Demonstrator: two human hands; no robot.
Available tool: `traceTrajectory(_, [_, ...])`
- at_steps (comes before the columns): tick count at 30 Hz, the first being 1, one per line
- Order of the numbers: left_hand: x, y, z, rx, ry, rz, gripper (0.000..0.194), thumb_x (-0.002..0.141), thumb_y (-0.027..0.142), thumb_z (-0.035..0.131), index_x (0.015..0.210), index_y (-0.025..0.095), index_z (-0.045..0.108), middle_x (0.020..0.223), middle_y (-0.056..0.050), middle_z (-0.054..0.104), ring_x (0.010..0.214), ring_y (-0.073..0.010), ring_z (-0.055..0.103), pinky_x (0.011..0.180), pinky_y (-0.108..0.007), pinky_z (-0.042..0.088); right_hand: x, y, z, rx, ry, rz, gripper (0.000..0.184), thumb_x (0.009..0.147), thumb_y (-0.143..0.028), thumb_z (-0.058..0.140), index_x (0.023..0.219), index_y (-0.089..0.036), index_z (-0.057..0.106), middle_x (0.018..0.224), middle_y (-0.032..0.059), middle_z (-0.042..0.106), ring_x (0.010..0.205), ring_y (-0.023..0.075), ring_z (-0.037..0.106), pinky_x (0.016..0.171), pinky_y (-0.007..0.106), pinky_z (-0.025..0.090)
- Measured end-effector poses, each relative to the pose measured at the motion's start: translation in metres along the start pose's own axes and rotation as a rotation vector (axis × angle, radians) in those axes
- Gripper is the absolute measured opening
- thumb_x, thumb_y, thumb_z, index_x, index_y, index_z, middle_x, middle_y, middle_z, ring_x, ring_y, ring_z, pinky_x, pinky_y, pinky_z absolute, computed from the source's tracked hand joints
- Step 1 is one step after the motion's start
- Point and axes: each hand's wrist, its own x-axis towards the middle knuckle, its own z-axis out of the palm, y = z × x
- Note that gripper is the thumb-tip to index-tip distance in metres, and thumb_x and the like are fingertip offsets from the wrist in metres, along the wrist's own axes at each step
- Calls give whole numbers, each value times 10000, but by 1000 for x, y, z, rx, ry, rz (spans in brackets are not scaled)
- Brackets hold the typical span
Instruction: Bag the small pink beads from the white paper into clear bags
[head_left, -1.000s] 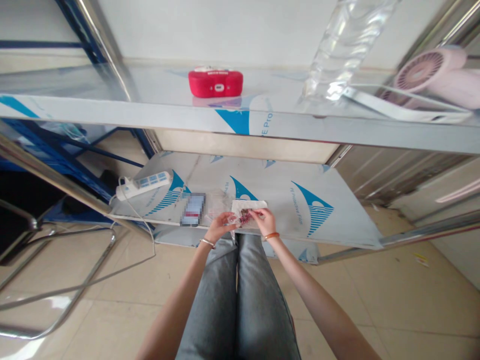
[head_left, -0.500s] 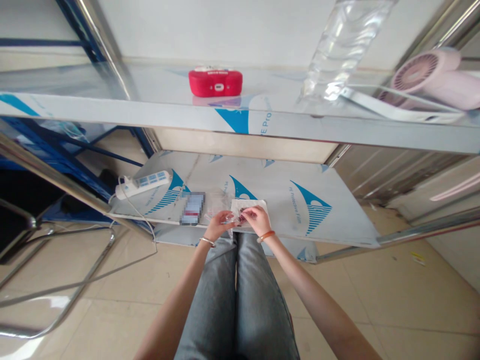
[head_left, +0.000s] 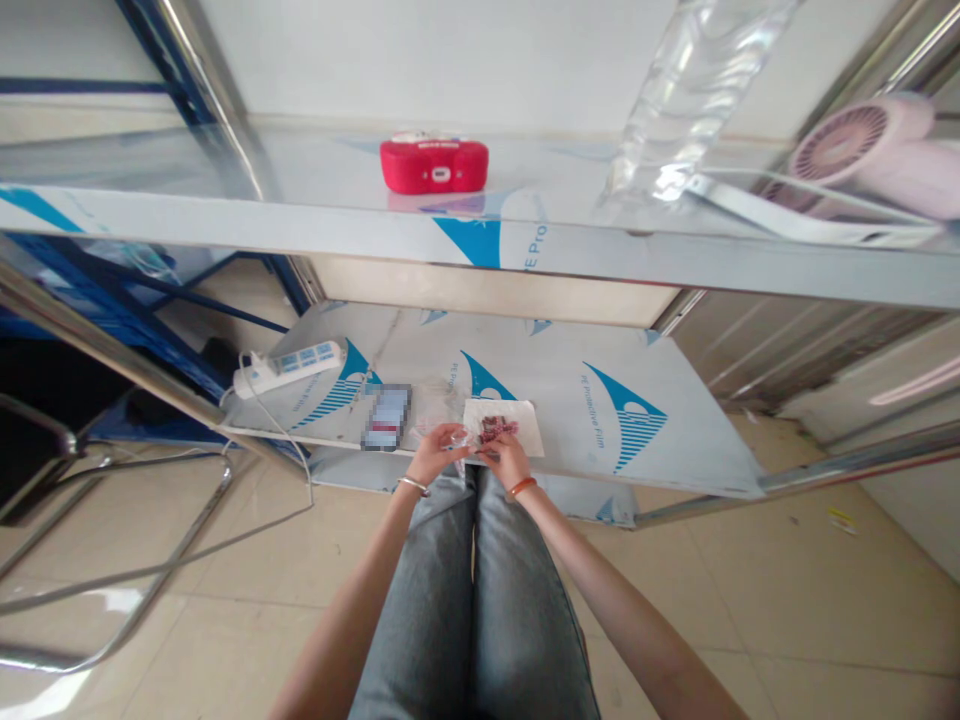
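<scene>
My left hand and my right hand meet at the front edge of the lower metal shelf, above my knees. Both have their fingers pinched together on something small and clear between them, too small to name. Just behind my right hand lies a white paper sheet with a small heap of dark red bits on it. A crumpled clear plastic bag lies behind my left hand, beside a phone.
A white power strip with its cord sits at the lower shelf's left. On the upper shelf stand a red case, a clear water bottle and a pink fan. A metal chair frame stands left on the tiled floor.
My right hand has drawn back from over the white paper toward me and to the left, close to my left hand. The red bits now show uncovered on the paper.
</scene>
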Motion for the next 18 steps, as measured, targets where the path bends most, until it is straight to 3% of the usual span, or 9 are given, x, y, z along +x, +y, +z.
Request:
traceTrajectory(5, [-3,0,-1,35,6,-10,514,512,297,853,957,153,641,984,-104,704,1004,-244,636,894,-384,468,3,-4,-4,120,132,8,98,774,-224,657,753,-156,726,800,81,651,807,196,592,799,347,473])
traceTrajectory(11, [-9,10,5,136,27,8,507,536,295,843,977,163,633,1002,-109,703,1031,-260,632,865,-372,472,14,-34,-38,297,302,41,173,796,-323,649,750,-164,697,748,61,631,743,173,566,749,320,464])
traceTrajectory(18, [-12,23,14,233,38,74,484,571,319,818,992,171,629,978,-96,701,996,-259,639,847,-374,468,19,-73,-69,352,135,-34,280,816,-428,615,734,-165,665,718,44,581,655,130,530,625,259,445])
